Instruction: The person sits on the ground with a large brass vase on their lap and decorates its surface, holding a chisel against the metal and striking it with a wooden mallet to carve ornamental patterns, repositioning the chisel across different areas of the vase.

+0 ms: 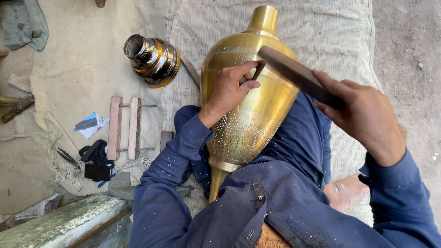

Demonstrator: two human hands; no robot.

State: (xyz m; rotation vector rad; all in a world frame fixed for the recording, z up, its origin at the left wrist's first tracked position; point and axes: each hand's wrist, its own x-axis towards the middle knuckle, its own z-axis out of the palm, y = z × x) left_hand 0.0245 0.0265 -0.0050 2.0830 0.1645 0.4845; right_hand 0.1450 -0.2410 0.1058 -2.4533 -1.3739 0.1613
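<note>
Head view shows a dirt floor covered with burlap sacking (82,69), where a second polished metal vessel (152,59) lies on its side, near a wooden frame of two slats (125,127) and a dark cloth (96,152). A large brass vase (248,115) lies across the person's lap on blue trousers, neck pointing away, its lower body covered in fine engraved patterning while the upper part is smoother. The left hand (232,87) rests on the vase, fingers pinched around a thin chisel (258,71). The right hand (365,115) is closed around a dark flat wooden striker (298,76), whose far end sits at the chisel's top.
</note>
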